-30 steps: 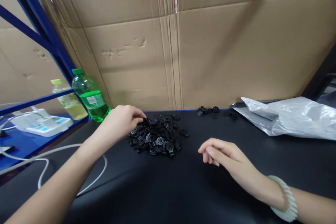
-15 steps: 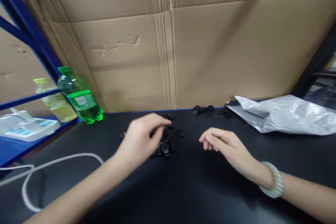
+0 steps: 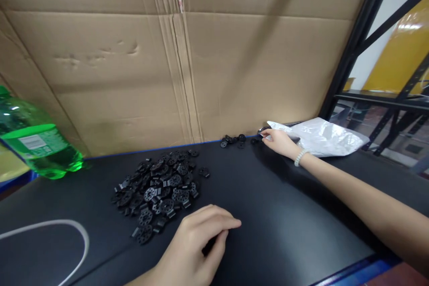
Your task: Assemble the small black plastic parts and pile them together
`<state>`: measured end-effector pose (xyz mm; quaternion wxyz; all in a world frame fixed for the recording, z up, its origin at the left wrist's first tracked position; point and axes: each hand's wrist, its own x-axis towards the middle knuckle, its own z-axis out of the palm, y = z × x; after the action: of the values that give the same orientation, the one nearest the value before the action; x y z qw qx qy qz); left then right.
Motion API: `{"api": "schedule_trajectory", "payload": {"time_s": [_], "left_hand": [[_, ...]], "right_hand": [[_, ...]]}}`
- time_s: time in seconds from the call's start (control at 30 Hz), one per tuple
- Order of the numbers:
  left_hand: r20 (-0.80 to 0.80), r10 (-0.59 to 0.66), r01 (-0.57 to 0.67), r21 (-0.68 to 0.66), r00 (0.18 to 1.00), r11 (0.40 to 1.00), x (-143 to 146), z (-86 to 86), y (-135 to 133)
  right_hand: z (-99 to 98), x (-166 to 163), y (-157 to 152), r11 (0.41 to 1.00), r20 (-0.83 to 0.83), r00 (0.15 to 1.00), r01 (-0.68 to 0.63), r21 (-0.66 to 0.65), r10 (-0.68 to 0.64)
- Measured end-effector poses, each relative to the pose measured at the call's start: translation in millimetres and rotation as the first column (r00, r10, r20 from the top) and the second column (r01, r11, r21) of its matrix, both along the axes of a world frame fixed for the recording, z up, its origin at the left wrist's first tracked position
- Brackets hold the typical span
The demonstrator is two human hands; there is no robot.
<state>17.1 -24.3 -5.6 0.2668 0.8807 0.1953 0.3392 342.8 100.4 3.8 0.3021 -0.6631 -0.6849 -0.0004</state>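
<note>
A pile of small black round plastic parts (image 3: 161,187) lies on the black table top (image 3: 284,219), left of the middle. My left hand (image 3: 197,243) rests on the table just in front and to the right of the pile. Its fingers are curled against the thumb, and what is under them is hidden. My right hand (image 3: 279,141), with a white bead bracelet (image 3: 299,157) on the wrist, is stretched to the table's far edge. There its fingertips are pinched on a black part, beside a few loose black parts (image 3: 233,140) and the corner of a clear plastic bag (image 3: 321,136).
A cardboard sheet (image 3: 167,67) stands as a wall along the table's far edge. A green bottle (image 3: 36,147) stands at the left, and a white cable (image 3: 70,232) loops across the near left. A black metal rack (image 3: 362,31) rises at the right.
My left hand left the pile and drew back toward me, curled. My right hand moved from the table's middle to the far parts by the bag. The view swung right.
</note>
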Motion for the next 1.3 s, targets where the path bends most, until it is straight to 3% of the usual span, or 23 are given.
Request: {"api": "schedule_trajectory", "payload": {"time_s": [0.2,0.3,0.4,0.5,0.57,0.63,0.67,0.87,1.03,1.13,1.3], "left_hand": [[0.008,-0.006,0.007,-0.020,1.000,1.000,3.0,3.4,-9.1],[0.024,0.031,-0.029,-0.098,0.999,0.995,2.6,7.8,-11.5],[0.051,0.168,-0.149,-0.255,0.985,0.955,1.5,10.7,-10.6],[0.089,0.297,-0.214,-0.504,0.951,0.837,1.3,9.8,-8.6],[0.111,0.330,-0.190,-0.632,0.937,0.751,2.0,8.7,-8.8],[0.125,0.329,-0.157,-0.688,0.936,0.709,3.5,9.3,-10.8],[0.129,0.320,-0.144,-0.696,0.939,0.704,4.4,10.5,-12.2],[0.138,0.314,-0.135,-0.693,0.939,0.708,7.6,19.4,-13.3],[0.118,0.347,-0.118,-0.800,0.930,0.588,4.4,11.9,-7.9],[0.123,0.364,-0.106,-0.829,0.923,0.549,2.7,9.6,-7.0],[0.112,0.411,-0.102,-0.880,0.905,0.463,3.0,18.3,-5.8]], "right_hand": [[-12.2,-12.2,0.2,0.999,-0.006,1.000,-0.011,-0.036,0.011],[-0.3,-20.4,-10.2,0.999,-0.076,0.996,-0.047,-0.011,0.046],[18.6,-41.3,-35.2,0.978,-0.163,0.966,-0.205,-0.025,0.199],[30.3,-75.7,-70.2,0.884,-0.269,0.866,-0.458,-0.089,0.422],[31.1,-98.5,-92.9,0.744,-0.572,0.644,-0.663,-0.086,0.508],[28.5,-115.0,-110.1,0.676,-0.715,0.513,-0.733,-0.076,0.476],[26.8,-120.2,-116.1,0.666,-0.743,0.488,-0.742,-0.077,0.458],[22.0,-124.5,-123.7,0.673,-0.761,0.474,-0.736,-0.067,0.443],[17.3,-125.0,-122.1,0.666,-0.810,0.417,-0.745,-0.045,0.412],[16.6,-127.0,-122.6,0.647,-0.825,0.367,-0.762,-0.002,0.429],[18.4,-131.5,-124.6,0.636,-0.880,0.369,-0.764,-0.105,0.299]]}}
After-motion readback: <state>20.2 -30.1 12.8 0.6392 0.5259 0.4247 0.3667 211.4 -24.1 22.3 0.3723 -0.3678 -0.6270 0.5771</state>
